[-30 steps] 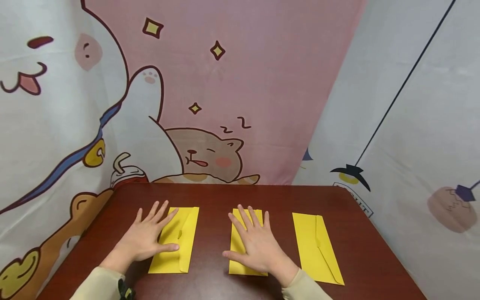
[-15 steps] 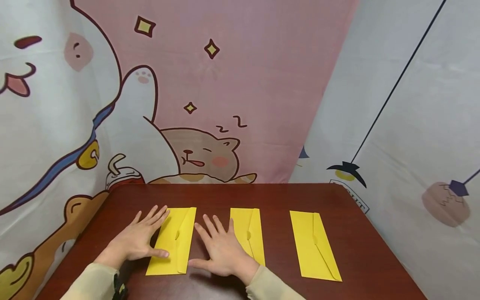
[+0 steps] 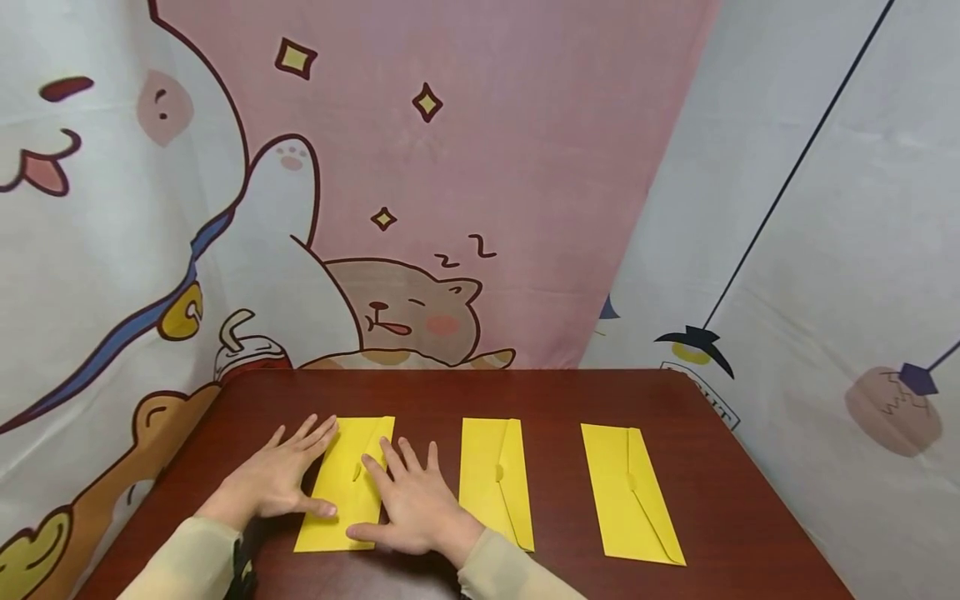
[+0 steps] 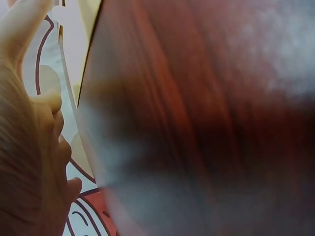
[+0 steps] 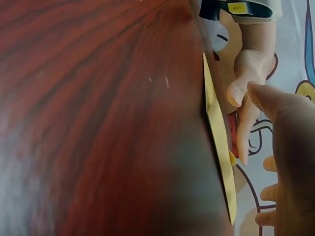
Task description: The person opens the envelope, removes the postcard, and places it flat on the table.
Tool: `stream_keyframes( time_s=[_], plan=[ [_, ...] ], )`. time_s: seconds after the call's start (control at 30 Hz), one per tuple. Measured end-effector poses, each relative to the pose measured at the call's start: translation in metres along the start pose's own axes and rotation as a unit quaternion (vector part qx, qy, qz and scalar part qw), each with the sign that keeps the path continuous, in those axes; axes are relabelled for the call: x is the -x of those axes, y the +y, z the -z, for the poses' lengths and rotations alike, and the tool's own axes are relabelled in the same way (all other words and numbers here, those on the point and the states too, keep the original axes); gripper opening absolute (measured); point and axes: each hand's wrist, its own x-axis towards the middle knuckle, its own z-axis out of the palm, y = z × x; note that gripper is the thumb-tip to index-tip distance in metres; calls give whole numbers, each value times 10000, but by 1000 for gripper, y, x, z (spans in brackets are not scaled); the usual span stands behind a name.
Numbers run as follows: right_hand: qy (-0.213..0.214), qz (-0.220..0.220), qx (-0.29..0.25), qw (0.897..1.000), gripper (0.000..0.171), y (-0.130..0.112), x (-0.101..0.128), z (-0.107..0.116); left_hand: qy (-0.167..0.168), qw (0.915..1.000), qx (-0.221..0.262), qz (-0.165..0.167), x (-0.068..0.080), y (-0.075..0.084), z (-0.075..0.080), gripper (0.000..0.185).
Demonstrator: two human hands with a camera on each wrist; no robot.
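Note:
Three yellow paper envelopes lie flat on the dark red-brown table (image 3: 555,450), flap sides up: a left envelope (image 3: 341,500), a middle envelope (image 3: 483,467) and a right envelope (image 3: 626,492). My left hand (image 3: 270,479) is spread over the left envelope's left edge, its thumb overlapping the paper in the head view. Across that envelope's right edge my right hand (image 3: 416,504) reaches with fingers straight and apart. The right wrist view has the left envelope (image 5: 219,137) seen edge-on on the tabletop, below the right hand (image 5: 298,152). Neither hand grips anything.
A cartoon-printed cloth (image 3: 555,208) hangs behind the table and along both sides. The table's back edge runs close to it. A dark band (image 3: 242,571) sits at the left sleeve's cuff.
My right hand has moved left from over the middle envelope to the left envelope's right edge, uncovering the middle one. The left hand has shifted slightly left. The envelopes stay in place.

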Motion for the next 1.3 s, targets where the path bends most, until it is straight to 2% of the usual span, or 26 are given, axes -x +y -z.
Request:
stream_keyframes(
  time_s=[0.27, 0.67, 0.97, 1.3],
  plan=[
    [-142, -16, 145, 9998, 95, -9, -6, -9, -138, 9999, 33, 21, -3, -2, -2, 138],
    [-339, -53, 222, 9992, 93, -11, -8, -14, -477, 9981, 273, 284, -1, -4, -4, 140],
    [-384, 21, 504, 9980, 88, -14, -9, -13, -540, 9978, 251, 300, -3, -3, -3, 142],
    [-385, 43, 556, 9977, 79, -15, -6, -7, -602, 9973, 147, 385, -6, -2, -2, 142]
  ],
)
